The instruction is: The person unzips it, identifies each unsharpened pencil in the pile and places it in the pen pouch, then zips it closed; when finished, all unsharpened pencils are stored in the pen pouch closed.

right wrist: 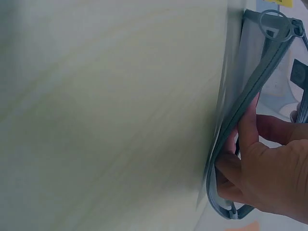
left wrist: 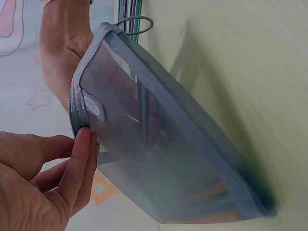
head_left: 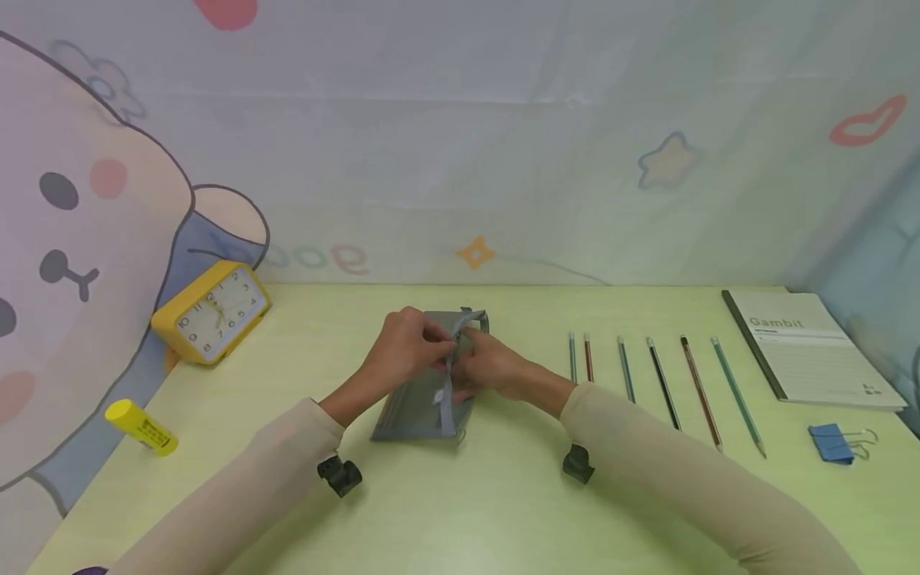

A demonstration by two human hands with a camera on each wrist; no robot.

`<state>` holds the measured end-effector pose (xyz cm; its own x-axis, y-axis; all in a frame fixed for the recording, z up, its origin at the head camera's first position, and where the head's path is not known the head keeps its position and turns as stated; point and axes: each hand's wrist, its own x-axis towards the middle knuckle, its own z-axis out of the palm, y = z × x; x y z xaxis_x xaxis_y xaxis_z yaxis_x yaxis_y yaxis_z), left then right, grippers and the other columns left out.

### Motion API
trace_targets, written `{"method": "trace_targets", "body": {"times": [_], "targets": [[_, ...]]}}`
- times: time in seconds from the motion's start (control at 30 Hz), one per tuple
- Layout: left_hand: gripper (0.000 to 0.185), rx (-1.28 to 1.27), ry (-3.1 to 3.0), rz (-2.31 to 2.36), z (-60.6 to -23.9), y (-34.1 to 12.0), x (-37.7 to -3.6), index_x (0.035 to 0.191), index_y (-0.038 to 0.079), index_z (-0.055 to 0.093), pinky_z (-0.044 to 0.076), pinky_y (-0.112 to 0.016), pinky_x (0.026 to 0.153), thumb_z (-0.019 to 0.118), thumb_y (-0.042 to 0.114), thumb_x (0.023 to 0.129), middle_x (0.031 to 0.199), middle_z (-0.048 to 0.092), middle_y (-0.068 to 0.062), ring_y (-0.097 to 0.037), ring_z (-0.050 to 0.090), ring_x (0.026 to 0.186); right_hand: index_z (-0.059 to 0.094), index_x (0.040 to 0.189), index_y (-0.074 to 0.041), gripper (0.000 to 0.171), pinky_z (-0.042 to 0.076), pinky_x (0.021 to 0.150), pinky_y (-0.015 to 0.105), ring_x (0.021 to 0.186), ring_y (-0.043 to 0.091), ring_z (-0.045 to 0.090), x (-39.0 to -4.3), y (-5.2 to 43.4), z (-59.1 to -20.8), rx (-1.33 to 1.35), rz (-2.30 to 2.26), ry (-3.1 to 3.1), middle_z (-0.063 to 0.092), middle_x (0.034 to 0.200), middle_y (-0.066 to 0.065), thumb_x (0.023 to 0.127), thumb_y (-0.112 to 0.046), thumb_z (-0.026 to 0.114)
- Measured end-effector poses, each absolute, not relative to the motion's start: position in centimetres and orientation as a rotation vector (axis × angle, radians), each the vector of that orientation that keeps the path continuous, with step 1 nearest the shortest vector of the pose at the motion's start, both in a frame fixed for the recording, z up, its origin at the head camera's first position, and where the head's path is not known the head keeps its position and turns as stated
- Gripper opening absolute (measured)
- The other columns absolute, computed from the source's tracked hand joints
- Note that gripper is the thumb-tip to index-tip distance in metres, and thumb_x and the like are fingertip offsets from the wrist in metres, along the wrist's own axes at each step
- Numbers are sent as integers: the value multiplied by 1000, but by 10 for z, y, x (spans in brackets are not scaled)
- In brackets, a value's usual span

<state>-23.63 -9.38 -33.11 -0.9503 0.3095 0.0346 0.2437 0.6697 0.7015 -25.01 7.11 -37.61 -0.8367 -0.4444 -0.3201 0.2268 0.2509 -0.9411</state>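
Note:
A grey zip pouch [head_left: 424, 411] with see-through sides stands tilted on the table, its zipped mouth parted. My left hand [head_left: 406, 343] pinches the zip edge, near a small pale label [left wrist: 94, 106], between thumb and fingers. My right hand [head_left: 489, 363] reaches into the mouth from the other side, its fingers partly hidden by the pouch wall. Through that wall a dark narrow strip [left wrist: 144, 110] shows near these fingers; I cannot tell whether they grip it. At one end of the zip hangs a thin ring loop [right wrist: 276, 26]. Blurred orange and dark shapes [left wrist: 211, 199] show low in the pouch.
Several pencils [head_left: 700, 391] lie in a spread row right of the pouch. Beyond them are a notebook [head_left: 812, 343] and a blue binder clip [head_left: 831, 444]. On the left stand a yellow alarm clock [head_left: 212, 311] and a yellow glue stick [head_left: 141, 427]. A printed curtain [head_left: 460, 144] hangs behind.

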Motion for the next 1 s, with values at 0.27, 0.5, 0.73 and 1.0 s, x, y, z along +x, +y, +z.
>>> {"method": "trace_targets", "body": {"times": [0.27, 0.5, 0.73, 1.0], "targets": [[16, 459, 2803, 1134, -330, -94, -235, 95, 2, 81, 59, -28, 66, 71, 15, 93, 88, 80, -9, -13, 76, 67, 4, 162, 0, 85, 62, 85, 36, 89, 24, 74, -242, 82, -368, -162, -1629, 1994, 67, 108, 20, 94, 6, 55], [16, 459, 2764, 1168, -331, -94, -235, 98, 1, 80, 62, -32, 72, 71, 14, 93, 87, 79, -10, -14, 76, 68, 40, 151, 5, 58, 62, 81, 36, 92, 29, 74, -237, 115, -350, -358, -1320, 2312, 64, 118, 23, 98, -10, 60], [15, 461, 2766, 1191, -330, -95, -233, 99, 2, 80, 62, -32, 72, 71, 13, 93, 88, 79, -10, -16, 77, 69, 51, 136, 17, 47, 60, 80, 38, 70, 28, 75, -235, 153, -320, -493, -684, 2760, 69, 110, 28, 99, -11, 61], [15, 457, 2775, 1179, -332, -99, -231, 99, 3, 80, 61, -31, 69, 71, 13, 93, 87, 79, -9, -15, 77, 69, 52, 81, -2, 9, 37, 51, 21, 62, 31, 74, -235, 177, -318, -360, -412, 2719, 48, 62, 2, 88, 3, 49]]}}
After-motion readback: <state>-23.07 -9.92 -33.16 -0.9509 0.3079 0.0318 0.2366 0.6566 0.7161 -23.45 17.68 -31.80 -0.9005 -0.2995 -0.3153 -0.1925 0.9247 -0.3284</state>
